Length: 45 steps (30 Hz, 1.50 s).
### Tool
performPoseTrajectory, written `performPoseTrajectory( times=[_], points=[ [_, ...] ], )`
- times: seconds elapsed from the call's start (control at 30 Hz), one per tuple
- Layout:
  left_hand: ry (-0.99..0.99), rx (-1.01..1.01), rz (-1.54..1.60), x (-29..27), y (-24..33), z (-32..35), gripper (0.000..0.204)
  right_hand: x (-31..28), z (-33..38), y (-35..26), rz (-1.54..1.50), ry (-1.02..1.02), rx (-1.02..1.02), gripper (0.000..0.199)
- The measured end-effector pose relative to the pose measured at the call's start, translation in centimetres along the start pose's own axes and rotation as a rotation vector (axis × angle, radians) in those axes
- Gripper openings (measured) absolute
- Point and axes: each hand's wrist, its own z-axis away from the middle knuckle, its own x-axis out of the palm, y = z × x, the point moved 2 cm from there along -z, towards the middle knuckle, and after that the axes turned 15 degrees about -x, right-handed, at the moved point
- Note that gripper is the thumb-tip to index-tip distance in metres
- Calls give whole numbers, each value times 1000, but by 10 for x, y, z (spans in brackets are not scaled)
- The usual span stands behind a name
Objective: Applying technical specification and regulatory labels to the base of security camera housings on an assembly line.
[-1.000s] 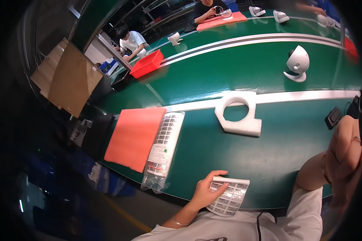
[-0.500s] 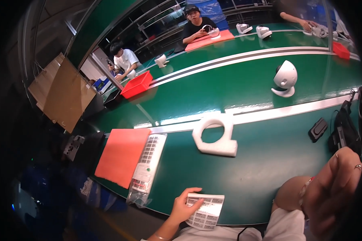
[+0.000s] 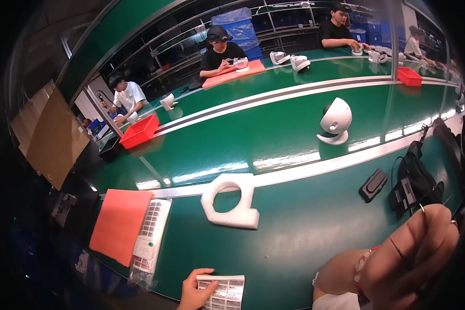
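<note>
My left hand (image 3: 195, 292) holds a sheet of printed labels (image 3: 226, 292) at the near table edge, thumb on top and fingers round its left side. My right hand (image 3: 411, 253) is raised close at the far right, fingers curled together, a beaded bracelet at the wrist. Thin dark curved lines cross its fingers; what it holds, if anything, I cannot make out. A white foam block with a round hole (image 3: 231, 202) lies ahead of my left hand. To the left, a bagged stack of label sheets (image 3: 151, 235) rests beside an orange foam sheet (image 3: 120, 223).
A white rounded device on a curved stand (image 3: 337, 121) stands on the green line beyond the metal rail. At right lie a black clip-like object (image 3: 373, 185) and a black bag (image 3: 416, 181). Red bins (image 3: 140, 131) and several co-workers with white devices are across.
The view has shifted, so the table things sit further left and lower. My left hand keeps hold of the label sheet. My right hand stays raised, its fingers turned slightly.
</note>
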Motion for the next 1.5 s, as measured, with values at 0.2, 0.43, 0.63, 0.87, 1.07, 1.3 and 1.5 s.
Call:
performPoseTrajectory(
  times=[0.2,0.43,0.63,0.87,1.07,1.3,1.5],
  points=[
    [-35,-44,53,-1,-7,-2,37,0,8,3,60,-36,1,11],
    [-25,-30,86,-5,-8,1,34,11,14,14,79,-72,28,11],
    [-45,-9,81,-6,-4,-3,34,24,14,10,80,-120,15,11],
    [-111,-26,30,-4,5,-6,34,56,0,23,176,-197,0,11],
    [-152,17,8,0,12,-13,34,115,59,140,-139,34,501,8],
    [-224,-43,-22,17,26,0,36,145,194,215,554,-1302,786,32],
    [-231,-12,-156,16,29,4,42,119,252,228,759,-1233,720,22]
  ],
)
